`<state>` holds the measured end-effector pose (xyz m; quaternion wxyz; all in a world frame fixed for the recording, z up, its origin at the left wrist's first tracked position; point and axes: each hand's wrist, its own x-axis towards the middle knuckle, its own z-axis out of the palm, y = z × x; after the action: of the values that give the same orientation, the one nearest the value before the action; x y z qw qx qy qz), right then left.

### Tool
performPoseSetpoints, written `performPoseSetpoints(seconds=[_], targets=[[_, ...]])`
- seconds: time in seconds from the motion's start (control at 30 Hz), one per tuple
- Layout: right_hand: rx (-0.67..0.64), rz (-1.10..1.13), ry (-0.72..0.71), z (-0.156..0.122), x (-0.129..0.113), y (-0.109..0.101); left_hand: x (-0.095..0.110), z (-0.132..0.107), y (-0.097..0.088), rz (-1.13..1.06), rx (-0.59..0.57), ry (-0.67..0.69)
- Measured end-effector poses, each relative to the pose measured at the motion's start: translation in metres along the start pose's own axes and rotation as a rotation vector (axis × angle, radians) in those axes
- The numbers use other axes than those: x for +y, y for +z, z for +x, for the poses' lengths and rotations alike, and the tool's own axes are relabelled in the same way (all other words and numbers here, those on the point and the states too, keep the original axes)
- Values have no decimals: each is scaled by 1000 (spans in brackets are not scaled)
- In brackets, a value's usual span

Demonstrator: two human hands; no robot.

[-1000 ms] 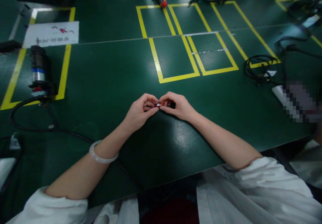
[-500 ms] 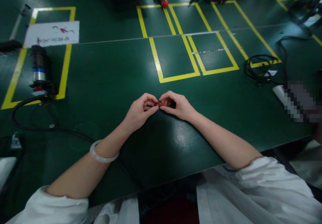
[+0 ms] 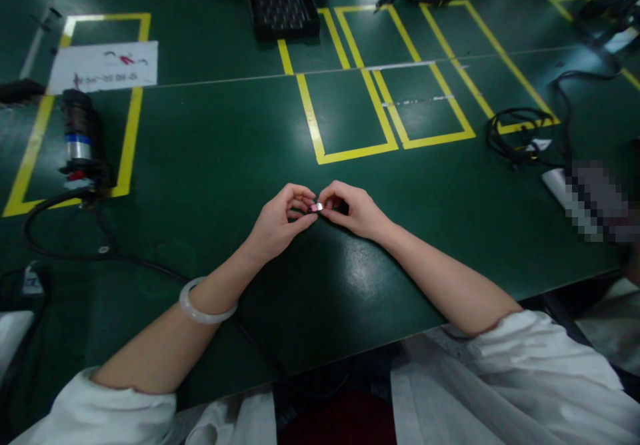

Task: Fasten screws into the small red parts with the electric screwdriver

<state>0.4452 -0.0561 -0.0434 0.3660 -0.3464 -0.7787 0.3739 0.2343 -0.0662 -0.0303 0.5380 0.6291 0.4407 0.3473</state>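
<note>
My left hand [image 3: 278,222] and my right hand [image 3: 353,209] meet fingertip to fingertip over the green table [image 3: 210,165]. Both pinch one tiny part [image 3: 315,207] between them; it shows pale with a shiny face and is too small to name. My left wrist wears a pale bangle [image 3: 203,309]. Both forearms rest on the table, with white sleeves near the front edge.
A black tray [image 3: 281,5] lies at the far edge, with another person's hands just behind it. A cylindrical tool [image 3: 77,135] with a black cable [image 3: 75,255] sits left inside yellow tape. A paper sheet [image 3: 103,66] lies beyond it. Coiled cables [image 3: 517,137] lie right.
The black tray has been slid into view at the far edge, covering where another person's hand held a red item. The small part in my fingers has turned, showing pale instead of red.
</note>
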Motion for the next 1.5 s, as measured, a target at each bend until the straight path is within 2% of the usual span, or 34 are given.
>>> performPoseSetpoints(seconds=[0.33, 0.63, 0.93, 1.17, 1.5], targets=[[-23, 16, 61, 0, -1, 1, -3, -2, 1, 14, 13, 92], [-32, 4, 58, 1, -1, 0, 1, -4, 1, 217, 26, 209], [13, 52, 60, -1, -4, 0, 1, -4, -3, 235, 40, 101], [4, 55, 44, -1, -2, 0, 5, -3, -2, 266, 5, 102], [1, 23, 54, 0, -2, 0, 5, -3, 0, 247, 26, 108]])
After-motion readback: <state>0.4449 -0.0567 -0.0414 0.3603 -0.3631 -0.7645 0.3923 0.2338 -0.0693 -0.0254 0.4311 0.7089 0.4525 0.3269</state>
